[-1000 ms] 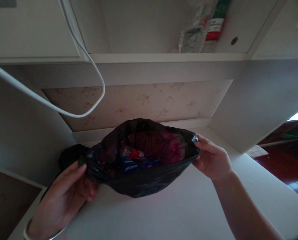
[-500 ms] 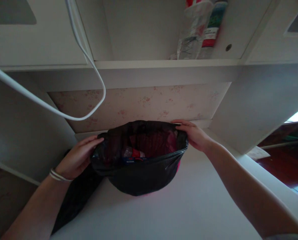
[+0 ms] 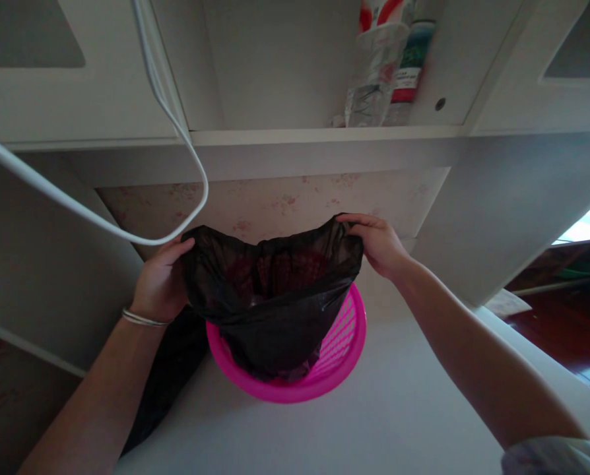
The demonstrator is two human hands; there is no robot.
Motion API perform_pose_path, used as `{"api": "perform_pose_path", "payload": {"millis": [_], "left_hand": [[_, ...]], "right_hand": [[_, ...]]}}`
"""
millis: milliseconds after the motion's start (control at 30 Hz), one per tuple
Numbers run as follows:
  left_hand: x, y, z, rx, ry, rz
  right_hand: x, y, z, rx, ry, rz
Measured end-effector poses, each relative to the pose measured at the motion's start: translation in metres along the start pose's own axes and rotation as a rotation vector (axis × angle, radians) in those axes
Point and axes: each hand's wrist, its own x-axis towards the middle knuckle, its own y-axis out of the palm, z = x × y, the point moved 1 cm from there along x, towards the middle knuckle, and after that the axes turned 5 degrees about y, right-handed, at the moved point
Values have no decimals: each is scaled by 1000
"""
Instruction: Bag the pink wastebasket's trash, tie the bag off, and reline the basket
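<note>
A black bin bag point(image 3: 275, 330) is held up by its two top corners, its mouth spread wide. Its lower part hangs inside a pink plastic basket point(image 3: 342, 369) with slatted walls, which stands on the white surface. My left hand point(image 3: 163, 277) pinches the bag's left edge. At the opposite corner, my right hand point(image 3: 374, 244) grips the edge between thumb and fingers. The bag's contents are mostly hidden in its dark inside. A second black plastic piece point(image 3: 171, 382) lies behind my left wrist.
A white cable point(image 3: 97, 221) loops down in front at the left. Above is a cabinet shelf point(image 3: 325, 136) with a clear plastic container point(image 3: 371, 79) and a labelled bottle point(image 3: 408, 79). White panels point(image 3: 517, 204) flank the space, with flowered wallpaper point(image 3: 285, 201) at the back.
Both hands have lifted the bag's rim up and off the basket's edge, so the pink rim now shows. The bag's mouth has narrowed and its contents are less visible.
</note>
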Motion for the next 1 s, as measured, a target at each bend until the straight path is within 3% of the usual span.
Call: {"api": "perform_pose_path", "payload": {"millis": [200,500,767,900,1000], "left_hand": [[14,-5,1,-77,-74,30],[52,-19,22,-63,-239,89],[44,-24,17,-288,-43,103],[37,-26,4,-397,114,68],[21,-31,-4,-346,169,117]], "right_hand": [[13,-6,-3,-18,108,-38],[28,5,-18,1,269,143],[24,-1,-10,152,168,124],[12,-15,3,223,121,115],[-3,-30,7,231,102,54]]}}
